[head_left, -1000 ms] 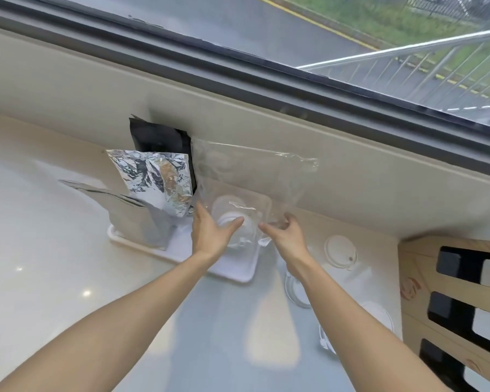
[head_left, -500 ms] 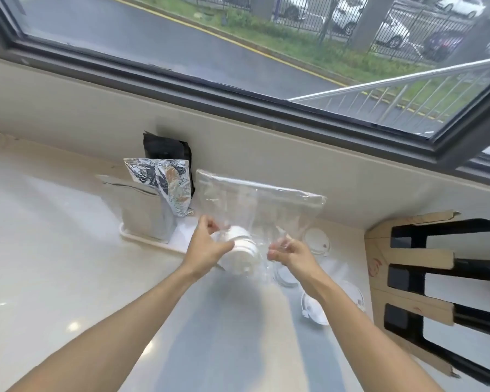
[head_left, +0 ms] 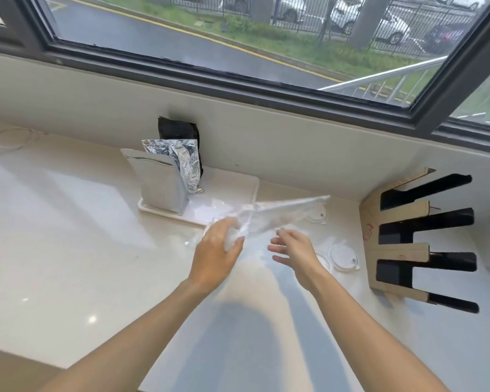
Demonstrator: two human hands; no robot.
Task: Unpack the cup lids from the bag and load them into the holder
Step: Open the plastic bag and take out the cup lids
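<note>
**Clear bag held in left hand above counter; loose lids on the right**

We find the left hand [head_left: 219,251] gripping one end of the clear plastic bag [head_left: 277,215], fingers curled round the bunched film; the bag stretches up and to the right from that grip, blurred. Whether lids remain inside it we cannot tell. The right hand [head_left: 293,250] sits just beside the bag's lower edge, fingers relaxed and slightly spread, holding nothing.

We note two cup lids lying flat on the counter [head_left: 68,236]: one lid [head_left: 343,257] right of the right hand, another lid [head_left: 318,216] farther back under the bag's tip. The wooden holder [head_left: 399,236] stands at the right, its dark slots showing no lids.

On a white tray [head_left: 238,182] at the far wall stand a grey pouch [head_left: 160,185], a foil pouch [head_left: 183,162] and a black pouch [head_left: 178,131].
</note>
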